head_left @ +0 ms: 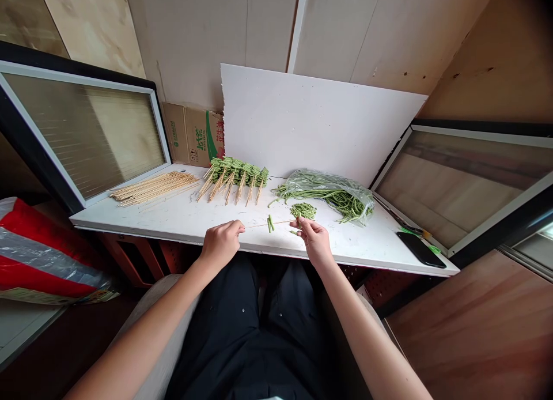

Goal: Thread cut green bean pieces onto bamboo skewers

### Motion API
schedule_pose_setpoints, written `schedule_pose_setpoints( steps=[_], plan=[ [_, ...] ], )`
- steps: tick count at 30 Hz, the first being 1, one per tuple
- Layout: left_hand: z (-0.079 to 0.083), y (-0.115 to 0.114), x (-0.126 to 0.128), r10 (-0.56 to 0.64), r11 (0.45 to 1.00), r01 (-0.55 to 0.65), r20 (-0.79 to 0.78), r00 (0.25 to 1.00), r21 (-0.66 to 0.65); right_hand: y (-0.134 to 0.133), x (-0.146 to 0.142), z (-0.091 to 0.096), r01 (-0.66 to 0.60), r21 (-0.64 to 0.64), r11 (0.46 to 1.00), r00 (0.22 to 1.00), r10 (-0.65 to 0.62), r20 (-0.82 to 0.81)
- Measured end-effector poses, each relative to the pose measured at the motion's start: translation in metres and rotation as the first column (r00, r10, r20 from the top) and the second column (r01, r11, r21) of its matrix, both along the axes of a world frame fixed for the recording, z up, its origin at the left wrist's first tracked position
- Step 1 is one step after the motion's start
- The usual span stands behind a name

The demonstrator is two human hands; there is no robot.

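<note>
My left hand is closed on one end of a thin bamboo skewer, which it holds level above the table's front edge. Short cut pieces of long green bean sit crosswise on the skewer near its middle. At the skewer's other end, my right hand pinches a small green bean piece, mostly hidden by the fingers. Just behind that hand lies a pile of cut bean pieces. Whole long beans spill from a clear plastic bag farther back.
Bare skewers lie at the left, beside stacked finished bean skewers. A cardboard box stands behind them. At the right of the white table are a black phone and a long tool. Framed glass panels flank the table.
</note>
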State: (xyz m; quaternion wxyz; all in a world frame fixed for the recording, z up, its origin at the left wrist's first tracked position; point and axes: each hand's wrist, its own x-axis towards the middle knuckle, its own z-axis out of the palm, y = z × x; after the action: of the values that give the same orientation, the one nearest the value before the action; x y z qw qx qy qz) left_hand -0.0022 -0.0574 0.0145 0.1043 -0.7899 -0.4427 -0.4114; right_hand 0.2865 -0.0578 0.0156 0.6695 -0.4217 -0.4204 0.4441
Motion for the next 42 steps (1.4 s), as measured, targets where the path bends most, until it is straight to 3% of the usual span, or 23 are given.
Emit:
schedule_pose_setpoints(
  steps=[6,18,31,38,42],
  plan=[
    [0.000,-0.001,0.002,0.008,1.000,-0.008,-0.003,1.000,-0.005,-0.007,-0.015,0.004,0.091,-0.011,0.996,0.993,-0.091,-0.079],
    [0.009,0.002,-0.007,-0.058,0.985,0.055,-0.011,0.998,-0.166,-0.018,-0.019,0.015,0.139,0.167,0.976,0.976,-0.164,0.143],
    [0.001,0.002,-0.003,-0.070,0.963,0.068,0.002,0.998,-0.261,-0.025,-0.026,0.021,0.177,0.207,0.962,0.958,-0.217,0.187],
    [0.006,-0.002,0.001,-0.241,0.901,0.230,0.015,0.970,-0.369,-0.023,-0.013,0.034,0.154,0.272,0.950,0.935,-0.229,0.272],
    [0.013,-0.007,0.006,-0.224,0.916,0.254,0.128,0.966,-0.311,-0.020,0.000,0.042,0.233,0.228,0.945,0.929,-0.286,0.233]
  ],
)
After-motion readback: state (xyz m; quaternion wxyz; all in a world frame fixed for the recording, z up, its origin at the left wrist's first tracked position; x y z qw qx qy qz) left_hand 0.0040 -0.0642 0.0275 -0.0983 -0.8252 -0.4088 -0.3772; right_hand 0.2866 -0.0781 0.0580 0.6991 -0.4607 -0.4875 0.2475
